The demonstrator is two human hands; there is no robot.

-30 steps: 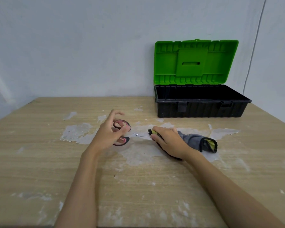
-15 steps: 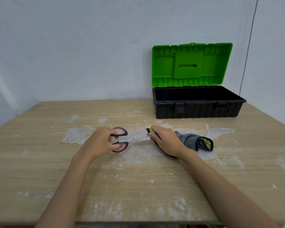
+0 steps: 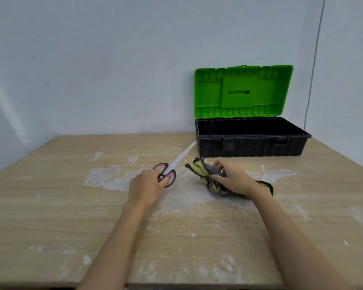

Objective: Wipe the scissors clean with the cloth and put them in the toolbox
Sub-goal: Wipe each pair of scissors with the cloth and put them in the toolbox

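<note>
The scissors (image 3: 173, 165) sit in the left hand (image 3: 147, 185), fingers curled round the red-and-black handles, closed blades pointing toward one o'clock at the toolbox (image 3: 252, 141) (lid up, green). At three o'clock of them, just apart, the right hand (image 3: 233, 177) pinches the bunched grey-and-yellow cloth (image 3: 203, 171) on the wooden table (image 3: 50, 206).

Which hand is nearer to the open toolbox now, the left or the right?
The right. The right hand grips the cloth just in front of the toolbox; the left hand holds the scissors farther to the left.
</note>
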